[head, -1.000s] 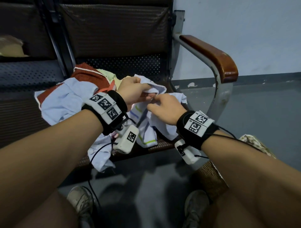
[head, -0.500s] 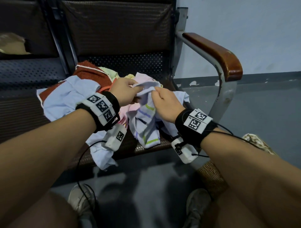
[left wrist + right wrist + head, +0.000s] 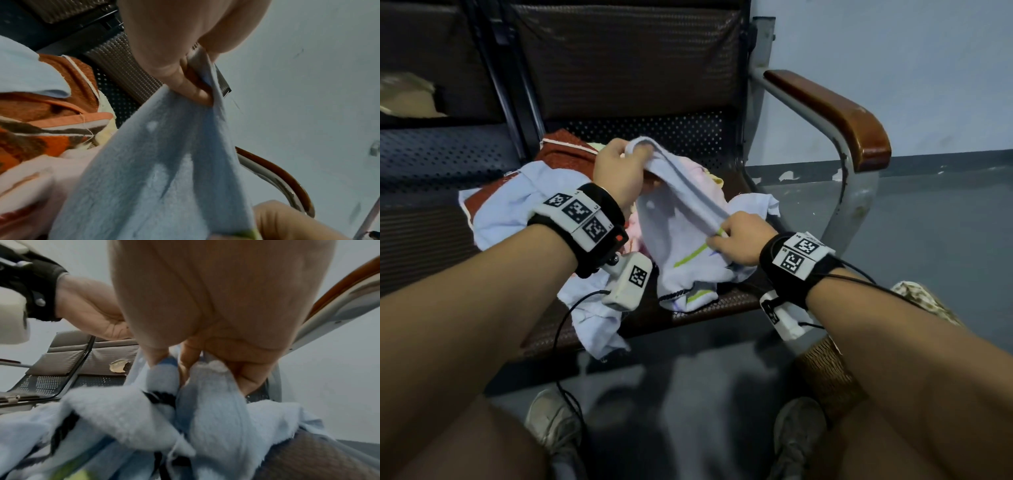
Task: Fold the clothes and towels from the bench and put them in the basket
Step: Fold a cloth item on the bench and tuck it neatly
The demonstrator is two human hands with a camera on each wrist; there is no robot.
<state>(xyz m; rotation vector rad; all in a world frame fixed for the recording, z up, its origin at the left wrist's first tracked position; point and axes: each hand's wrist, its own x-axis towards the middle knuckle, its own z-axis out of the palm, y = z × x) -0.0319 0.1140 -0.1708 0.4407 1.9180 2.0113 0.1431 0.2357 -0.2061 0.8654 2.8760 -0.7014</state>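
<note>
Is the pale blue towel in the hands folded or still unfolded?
Unfolded: the towel hangs loose and rumpled between the left hand and right hand, each pinching its top edge.

- My left hand [image 3: 619,171] and right hand [image 3: 736,240] each pinch one end of the pale towel [image 3: 681,212], which stretches between them and blocks the straight path from one to the other.
- To my right the armrest [image 3: 839,113] and its metal post wall off that side of the bench [image 3: 688,133].
- The backrest [image 3: 626,58] closes off the far side.
- To my left the heap of clothes [image 3: 503,209] covers the seat, one pale piece hanging over the front edge.
- Bare perforated seat shows behind the towel, under the backrest.
- The floor [image 3: 681,394] between my shoes lies open below the seat edge.
- The woven basket [image 3: 825,380] stands by my right knee, largely hidden under my right forearm.
</note>
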